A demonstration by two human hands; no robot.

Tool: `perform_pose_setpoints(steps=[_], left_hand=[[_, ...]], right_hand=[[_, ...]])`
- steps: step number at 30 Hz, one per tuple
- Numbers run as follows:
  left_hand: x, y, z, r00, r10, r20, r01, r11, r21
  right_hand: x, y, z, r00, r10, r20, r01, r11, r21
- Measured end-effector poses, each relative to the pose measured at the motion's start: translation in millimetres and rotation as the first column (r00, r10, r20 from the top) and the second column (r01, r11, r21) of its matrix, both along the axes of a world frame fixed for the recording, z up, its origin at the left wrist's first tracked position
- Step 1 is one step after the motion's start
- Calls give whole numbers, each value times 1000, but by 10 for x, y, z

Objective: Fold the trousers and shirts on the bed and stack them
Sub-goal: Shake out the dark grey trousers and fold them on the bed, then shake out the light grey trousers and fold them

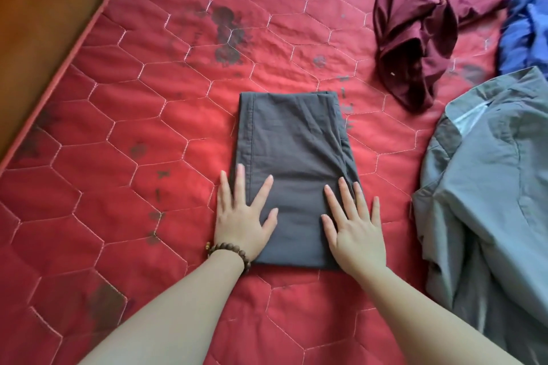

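Folded trousers at frame centre are pressed by flat, open left hand and right hand, nothing gripped; layers could be skewed if slid unevenly.

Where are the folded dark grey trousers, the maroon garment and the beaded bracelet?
folded dark grey trousers [292, 151]: head view, bare middle of the top layer.
maroon garment [421, 3]: head view, crumpled upper part.
beaded bracelet [234, 250]: head view, beads on the left wrist.
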State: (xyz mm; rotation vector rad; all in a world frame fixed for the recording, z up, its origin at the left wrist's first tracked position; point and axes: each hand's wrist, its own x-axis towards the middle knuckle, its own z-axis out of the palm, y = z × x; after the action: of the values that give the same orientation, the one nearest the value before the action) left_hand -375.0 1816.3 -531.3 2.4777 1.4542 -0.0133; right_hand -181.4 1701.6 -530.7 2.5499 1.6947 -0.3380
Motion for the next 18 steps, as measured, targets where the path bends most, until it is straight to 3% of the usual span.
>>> perform_pose_setpoints(steps=[3, 5, 8, 12, 18], left_hand=[[31, -66, 69, 989, 128, 76, -133, 990, 56], [31, -66, 127, 977, 193, 95, -200, 977, 72], [-39, -42, 220, 953, 297, 54, -290, 951, -109], [-155, 59, 292, 972, 234, -33, -236, 953, -191], [-695, 352, 305, 969, 216, -123, -234, 960, -153]], right_hand=[[-64, 44, 46, 996, -66, -61, 70, 994, 79], [-80, 61, 65, 975, -208, -73, 217, 964, 152], [-143, 73, 101, 935, -354, -29, 353, 917, 187], [-278, 176, 152, 955, -295, -27, 295, 940, 174], [-879, 405, 142, 966, -251, -62, 252, 968, 14]])
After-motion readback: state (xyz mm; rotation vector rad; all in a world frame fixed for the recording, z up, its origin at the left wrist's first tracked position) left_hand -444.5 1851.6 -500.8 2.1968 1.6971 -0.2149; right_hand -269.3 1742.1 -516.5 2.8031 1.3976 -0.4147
